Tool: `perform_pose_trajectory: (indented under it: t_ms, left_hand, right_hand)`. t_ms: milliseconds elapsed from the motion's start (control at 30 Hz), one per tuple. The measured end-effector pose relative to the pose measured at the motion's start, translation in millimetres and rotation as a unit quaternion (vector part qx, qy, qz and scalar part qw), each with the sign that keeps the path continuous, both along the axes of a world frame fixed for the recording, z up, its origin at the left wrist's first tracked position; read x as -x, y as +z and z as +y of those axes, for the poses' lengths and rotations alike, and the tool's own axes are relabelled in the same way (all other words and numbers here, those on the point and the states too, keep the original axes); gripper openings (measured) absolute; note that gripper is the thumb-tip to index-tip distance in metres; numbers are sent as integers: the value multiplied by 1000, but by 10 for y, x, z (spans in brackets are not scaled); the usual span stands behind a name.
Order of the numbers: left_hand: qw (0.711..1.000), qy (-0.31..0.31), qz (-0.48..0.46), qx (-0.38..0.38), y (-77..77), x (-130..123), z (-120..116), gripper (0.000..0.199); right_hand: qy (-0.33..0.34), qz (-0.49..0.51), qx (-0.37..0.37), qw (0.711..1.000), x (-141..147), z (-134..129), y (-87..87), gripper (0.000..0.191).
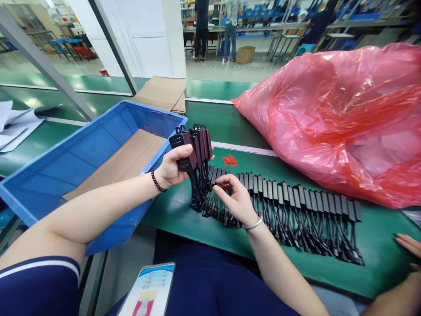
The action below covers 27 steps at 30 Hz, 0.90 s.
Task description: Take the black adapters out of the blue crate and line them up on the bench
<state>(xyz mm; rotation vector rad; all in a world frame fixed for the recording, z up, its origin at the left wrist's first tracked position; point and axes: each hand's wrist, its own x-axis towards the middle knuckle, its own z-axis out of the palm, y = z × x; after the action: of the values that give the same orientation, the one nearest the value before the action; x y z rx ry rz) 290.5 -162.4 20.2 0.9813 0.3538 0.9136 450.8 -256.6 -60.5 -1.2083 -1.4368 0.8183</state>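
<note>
My left hand [176, 166] is closed around a bunch of several black adapter boxes [190, 149], held upright over the bench with their short cables [196, 188] hanging down. Beside those cables, my right hand [234, 195] has its thumb and fingertips pinched on a black cable; exactly which one is hard to see. A long row of similar black adapter boxes [283, 193] lies side by side on the green bench, running right from under my hands. Their cables and plugs [305, 237] point toward me.
An open blue crate [98, 131] with cardboard on its floor [125, 162] stands at left. Small orange-red pieces [230, 160] are heaped behind the row. A large pink plastic bag [335, 118] fills the back right. Another person's hand [409, 245] is at the right edge.
</note>
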Motion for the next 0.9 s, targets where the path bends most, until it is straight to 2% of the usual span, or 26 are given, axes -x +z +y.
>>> perform_pose_trajectory:
  t_ms: [67,133,267,333,467,533,567,633,733,833,900]
  left_hand:
    - [999,41,18,-1,-14,-20,28,41]
    - [996,85,41,-7,-27,-34,41,36]
    - [987,146,43,-46,-63,-44,31,32]
    - [986,151,37,-55,-77,-39,30,33]
    - [988,137,31,-58,-49,-15,61,32]
    - [991,122,34,-41,-18,-3,74,32]
    - [993,113,38,-28,-7,0,74,32]
    - [994,96,51,-5,-6,-4,53,33]
    - [996,58,68,2,-54,-40,-24,37]
    - [998,19,56,-14,-101,-83,-103,41]
    - [998,21,52,-9,-111,-83,-124,38]
  right_hand:
    - [-31,-68,-67,995,118,-74,64,12]
    - [-14,-149,-104,983,233,-120,90,15]
    - [-51,-257,-115,958,390,-104,44,19]
    - [-49,-250,-94,963,415,-89,23,16]
    - [25,-185,-32,982,359,-113,46,16]
    - [15,-141,-26,989,294,-121,72,17]
    - [-8,-117,-35,992,259,-113,88,21]
    - [-56,-72,-72,993,203,-64,127,39]
    - [-52,-50,-134,988,205,88,212,68]
    - [-27,-64,-160,985,355,278,288,77]
    - [-28,-56,-162,985,515,378,305,77]
